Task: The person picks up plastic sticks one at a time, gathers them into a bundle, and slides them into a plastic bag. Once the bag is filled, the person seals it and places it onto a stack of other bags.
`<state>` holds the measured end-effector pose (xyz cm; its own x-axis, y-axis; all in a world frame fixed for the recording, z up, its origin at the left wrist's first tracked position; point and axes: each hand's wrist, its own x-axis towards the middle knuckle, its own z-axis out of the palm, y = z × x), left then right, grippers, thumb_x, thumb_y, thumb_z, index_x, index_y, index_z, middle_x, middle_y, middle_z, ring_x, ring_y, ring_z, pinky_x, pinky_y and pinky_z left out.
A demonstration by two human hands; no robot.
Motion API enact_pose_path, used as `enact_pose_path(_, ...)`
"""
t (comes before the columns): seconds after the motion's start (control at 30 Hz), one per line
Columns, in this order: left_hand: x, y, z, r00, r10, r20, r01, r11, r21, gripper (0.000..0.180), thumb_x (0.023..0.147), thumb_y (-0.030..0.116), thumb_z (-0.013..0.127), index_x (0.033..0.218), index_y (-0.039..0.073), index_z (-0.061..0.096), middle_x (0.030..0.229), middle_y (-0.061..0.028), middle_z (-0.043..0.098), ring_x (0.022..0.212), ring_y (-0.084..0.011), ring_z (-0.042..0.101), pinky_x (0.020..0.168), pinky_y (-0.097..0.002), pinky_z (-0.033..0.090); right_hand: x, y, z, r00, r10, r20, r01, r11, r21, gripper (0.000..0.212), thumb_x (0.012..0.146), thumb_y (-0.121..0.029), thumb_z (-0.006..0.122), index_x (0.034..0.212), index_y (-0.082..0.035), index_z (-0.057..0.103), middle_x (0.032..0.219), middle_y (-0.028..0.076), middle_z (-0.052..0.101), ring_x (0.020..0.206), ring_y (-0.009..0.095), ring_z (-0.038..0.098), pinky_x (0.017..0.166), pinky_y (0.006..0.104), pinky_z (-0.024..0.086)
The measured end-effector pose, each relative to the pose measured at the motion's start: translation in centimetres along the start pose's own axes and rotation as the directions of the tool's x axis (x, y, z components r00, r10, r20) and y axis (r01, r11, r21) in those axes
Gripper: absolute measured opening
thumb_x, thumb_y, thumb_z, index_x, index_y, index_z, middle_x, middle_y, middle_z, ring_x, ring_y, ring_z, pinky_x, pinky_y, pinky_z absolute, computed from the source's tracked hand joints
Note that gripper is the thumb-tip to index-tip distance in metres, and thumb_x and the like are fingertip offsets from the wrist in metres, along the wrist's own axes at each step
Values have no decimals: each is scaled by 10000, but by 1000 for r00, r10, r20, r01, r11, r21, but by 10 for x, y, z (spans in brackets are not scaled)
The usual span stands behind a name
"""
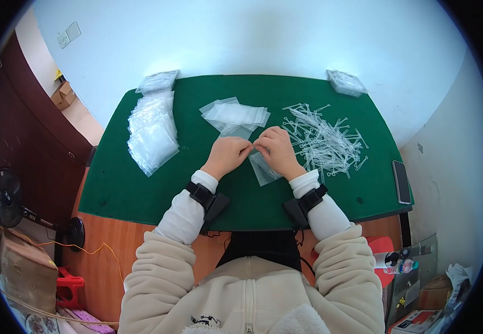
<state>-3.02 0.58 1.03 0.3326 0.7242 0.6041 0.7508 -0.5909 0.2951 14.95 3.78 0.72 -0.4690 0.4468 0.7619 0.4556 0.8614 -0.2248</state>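
Observation:
Over the middle of the green table, my two hands meet fingertip to fingertip. Both my left hand and my right hand are closed in a pinch at the upper edge of a small clear plastic bag. Part of that bag is hidden under the right hand. Just beyond the fingers lies a loose spread of flat clear bags. Right of my right hand is a heap of thin clear plastic sticks, some with a ring at one end. Whether a stick is between my fingers is hidden.
A long overlapping stack of clear bags lies at the left. Bundled clear packs sit at the back left and back right corners. A phone rests on the right edge. A black fan stands on the left.

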Motion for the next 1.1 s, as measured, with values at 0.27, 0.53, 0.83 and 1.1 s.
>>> enact_pose_path(0.27, -2, -5, -3, 1000, -1, 16, 2, 1000, -8, 111, 763, 185, 615, 738, 85, 657, 730, -85, 625, 660, -283, 584, 575, -372, 449, 0, 11, -4, 999, -14, 43, 13, 1000, 20, 41, 692, -64, 650, 720, -66, 620, 727, 57, 582, 776, 265, 546, 678, 362, 424)
enact_pose_path(0.53, 0, -17, -6, 999, -40, 27, 40, 999, -3, 109, 749, 195, 619, 721, 92, 646, 729, -83, 618, 683, -291, 582, 582, -389, 448, -1, 24, -11, 989, 109, 100, -112, 993, 26, 42, 711, -73, 644, 697, -46, 614, 681, 74, 574, 718, 273, 538, 664, 364, 422)
enact_pose_path(0.83, -3, 2, -1, 991, -83, 103, 94, 989, -110, 120, 766, 193, 622, 757, 76, 643, 724, -66, 593, 691, -280, 578, 589, -379, 452, -6, 17, 4, 992, 75, 101, -88, 988, 128, 51, 730, -91, 638, 743, -48, 614, 751, 72, 594, 752, 269, 536, 675, 358, 429)
enact_pose_path(1.1, -1, -13, 2, 993, -49, 109, 59, 994, -96, 131, 786, 204, 626, 791, 78, 664, 711, -60, 596, 655, -236, 574, 580, -340, 446, -11, 28, 4, 986, 99, 132, -105, 994, 40, 65, 748, -127, 638, 766, -66, 626, 750, 54, 599, 765, 249, 547, 689, 338, 440)
